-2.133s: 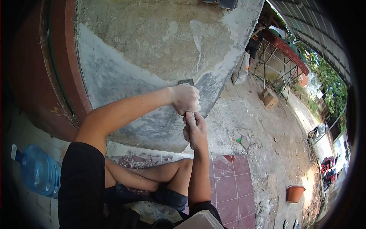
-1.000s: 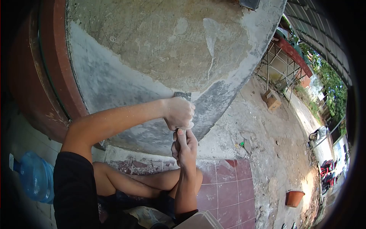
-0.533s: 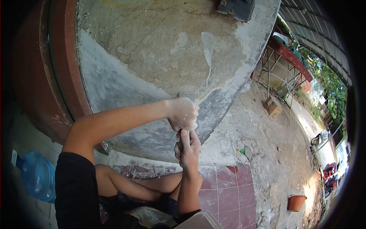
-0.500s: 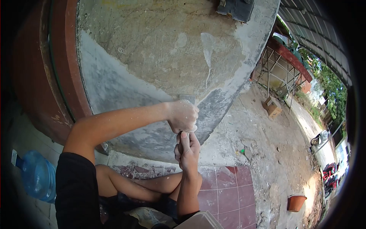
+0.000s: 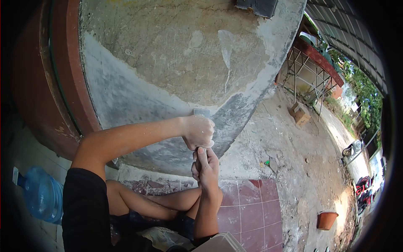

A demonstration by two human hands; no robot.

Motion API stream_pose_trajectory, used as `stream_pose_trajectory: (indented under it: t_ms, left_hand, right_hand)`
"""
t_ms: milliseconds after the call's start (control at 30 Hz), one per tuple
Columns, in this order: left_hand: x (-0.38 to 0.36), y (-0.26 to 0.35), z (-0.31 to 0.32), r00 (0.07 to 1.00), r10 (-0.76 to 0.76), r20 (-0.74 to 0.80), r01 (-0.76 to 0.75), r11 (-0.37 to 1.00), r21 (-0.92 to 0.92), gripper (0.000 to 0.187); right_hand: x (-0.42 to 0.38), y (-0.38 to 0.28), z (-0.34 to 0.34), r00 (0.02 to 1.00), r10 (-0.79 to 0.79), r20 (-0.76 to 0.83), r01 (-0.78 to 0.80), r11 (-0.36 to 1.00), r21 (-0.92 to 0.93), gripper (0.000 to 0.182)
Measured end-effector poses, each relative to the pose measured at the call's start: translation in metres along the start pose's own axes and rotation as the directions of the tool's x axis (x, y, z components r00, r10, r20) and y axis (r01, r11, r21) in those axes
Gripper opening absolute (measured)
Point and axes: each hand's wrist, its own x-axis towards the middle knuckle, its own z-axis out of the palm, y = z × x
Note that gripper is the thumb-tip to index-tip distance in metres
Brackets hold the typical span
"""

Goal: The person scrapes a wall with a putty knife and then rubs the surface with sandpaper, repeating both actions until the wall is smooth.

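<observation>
My left hand [image 5: 198,132], dusted with white powder, is closed in a fist close to the lower wall. A small flat grey blade [image 5: 202,112] shows just above the fist; its grip is hidden inside the hand. Directly below, my right hand [image 5: 205,166] is pinched, thumb upward, around the lower end of something pale [image 5: 204,148] at the underside of the fist. The two hands touch or nearly touch. Behind them the wall [image 5: 184,59] has bare brown plaster above and smeared grey-white coating below.
A blue water bottle [image 5: 43,195] stands at the far left. My crossed legs rest by red floor tiles [image 5: 251,210]. To the right are an orange bucket [image 5: 327,220], a cardboard box [image 5: 299,114] and a red-topped metal-framed table [image 5: 317,59]. A dark box [image 5: 262,6] is on the wall above.
Both hands stay joined in nearly the same pose. The wall and blade have shifted slightly in view, and the blade now sits a little lower and more to the left.
</observation>
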Motion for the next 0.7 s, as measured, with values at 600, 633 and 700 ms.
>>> stream_pose_trajectory:
  t_ms: [600,633,700]
  left_hand:
    - [-0.006,-0.023,-0.006,0.993,0.012,-0.114,0.014,0.974,0.224,0.026]
    - [-0.005,-0.020,-0.006,0.990,-0.003,-0.142,0.030,0.981,0.192,0.026]
    - [-0.004,-0.014,-0.005,0.985,-0.022,-0.171,0.048,0.988,0.149,0.026]
  right_hand:
    - [0.020,-0.013,0.002,0.999,-0.046,-0.025,0.043,0.994,-0.100,0.026]
    - [0.017,-0.015,0.002,0.999,-0.033,-0.023,0.030,0.995,-0.100,0.026]
    - [0.014,-0.019,0.002,0.999,-0.033,0.017,0.034,0.994,-0.101,0.027]
